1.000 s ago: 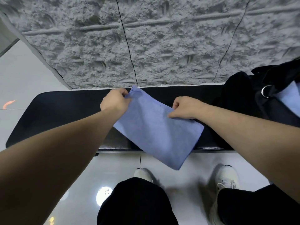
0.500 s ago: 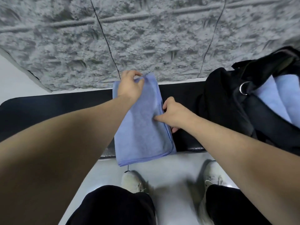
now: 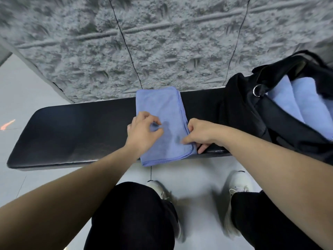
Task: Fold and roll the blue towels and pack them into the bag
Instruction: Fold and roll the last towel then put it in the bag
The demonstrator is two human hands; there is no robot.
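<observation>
Both hands low on one folded towel [image 3: 162, 112] spread across the worktop [image 3: 75, 134], ready for rolling: left hand [image 3: 142, 132] fingers pinching its surface, right hand [image 3: 200, 134] fingers gripping its edge. Bag [image 3: 252, 112] alongside, gaping for easy packing.

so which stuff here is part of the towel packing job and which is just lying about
Part of the job:
- folded blue towel on the bench, left hand and right hand both on it
- black bag, open
- blue towels already in the bag

Just there:
- black bench
- white shoes
- textured grey wall
</observation>
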